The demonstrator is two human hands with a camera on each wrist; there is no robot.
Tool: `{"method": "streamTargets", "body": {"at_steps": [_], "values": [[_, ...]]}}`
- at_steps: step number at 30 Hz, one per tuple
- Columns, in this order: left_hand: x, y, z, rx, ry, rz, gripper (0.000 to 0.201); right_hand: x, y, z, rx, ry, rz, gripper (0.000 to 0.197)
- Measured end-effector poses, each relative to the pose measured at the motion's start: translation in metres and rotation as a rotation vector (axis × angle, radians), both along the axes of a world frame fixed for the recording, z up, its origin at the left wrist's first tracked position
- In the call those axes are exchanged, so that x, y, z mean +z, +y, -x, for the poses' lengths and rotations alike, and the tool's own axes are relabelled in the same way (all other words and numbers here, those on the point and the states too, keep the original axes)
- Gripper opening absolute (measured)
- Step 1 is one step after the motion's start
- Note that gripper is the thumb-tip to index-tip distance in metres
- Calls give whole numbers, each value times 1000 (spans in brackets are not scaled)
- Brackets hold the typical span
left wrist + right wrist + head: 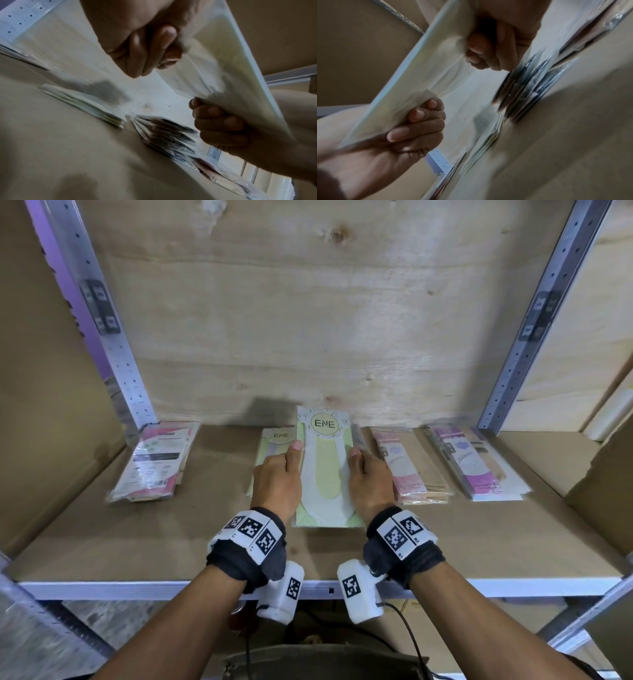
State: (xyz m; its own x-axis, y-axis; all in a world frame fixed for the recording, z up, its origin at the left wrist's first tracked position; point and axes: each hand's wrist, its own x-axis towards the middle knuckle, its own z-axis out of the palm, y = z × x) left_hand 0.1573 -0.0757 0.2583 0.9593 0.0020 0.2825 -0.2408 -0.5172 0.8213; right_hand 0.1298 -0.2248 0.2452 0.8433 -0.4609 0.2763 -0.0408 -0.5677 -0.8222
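Finds the ENE packet [327,474] lifted off the shelf board [171,542] and held just right of the ENE stack [275,436], overlapping that stack's right edge, with the logo end turned away from the person. Finds the left hand [275,477] gripping the packet's left long edge, thumb on top and fingers [164,35] curled beneath. Finds the right hand [371,481] gripping the right long edge the same way, fingers [479,44] curled under. Notes puckered film at both grips in the wrist views; judges the squeeze firmer than needed.

Judges the step in hand to be laying the packet onto the ENE stack. Recommends:
- Shift left until centred over the ENE stack.
- Hold level and match the logo end to the logo below.
- Ease the pinch to spare the film and card from creasing.
- Set the far end down first, then square the near edge.
- Draw the fingers out sideways before lifting the thumbs, to avoid dragging the stack's top packet.

Notes the pink stack [411,467] immediately right of the ENE stack, close by the right knuckles; advises against brushing it. Notes the purple stack [476,463] further right and the white-and-pink stack [154,460] well left of the ENE stack, both apart from the work.
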Motion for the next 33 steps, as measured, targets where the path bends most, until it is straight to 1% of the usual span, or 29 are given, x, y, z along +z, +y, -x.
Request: {"method": "streamTargets", "body": {"at_steps": [3, 6, 7, 9, 10, 13, 15, 17, 20, 21, 22, 24, 25, 27, 28, 29, 33], "values": [[1, -1, 0, 5, -6, -8, 63, 2, -1, 1, 32, 25, -67, 37], [-1, 5, -4, 23, -3, -71, 63, 15, -2, 3, 138, 61, -277, 42], [-2, 8, -7, 31, 17, -82, 62, 20, -2, 5, 188, 88, -349, 41], [-5, 16, -14, 41, 73, -60, 62, 27, -4, 11, 299, 160, -451, 31], [-5, 20, -17, 41, 93, -43, 61, 29, -4, 14, 350, 200, -461, 27], [-3, 32, -26, -12, 137, -24, 59, 32, 0, 19, 444, 263, -432, 36], [0, 40, -31, -103, 216, 20, 54, 33, 4, 14, 422, 258, -408, 38], [5, 51, -38, -174, 290, 90, 44, 35, 9, 4, 368, 262, -372, 38], [13, 67, -46, -223, 395, 184, 18, 36, 17, -17, 307, 289, -256, 39], [14, 71, -48, -231, 419, 206, 18, 37, 20, -25, 297, 302, -202, 35], [13, 76, -51, -234, 427, 203, 26, 39, 24, -33, 299, 315, -134, 29], [11, 83, -57, -236, 408, 115, 41, 43, 33, -50, 323, 335, 6, 21], [10, 85, -60, -235, 391, 70, 45, 44, 37, -57, 333, 358, 59, 25], [5, 87, -68, -201, 370, 37, 48, 45, 45, -72, 342, 426, 118, 51], [3, 88, -72, -174, 366, 42, 48, 45, 49, -78, 342, 454, 142, 59], [0, 89, -76, -149, 364, 48, 47, 44, 51, -84, 335, 474, 181, 61], [-11, 89, -85, -91, 373, 68, 39, 42, 58, -96, 303, 535, 332, 50]]}}
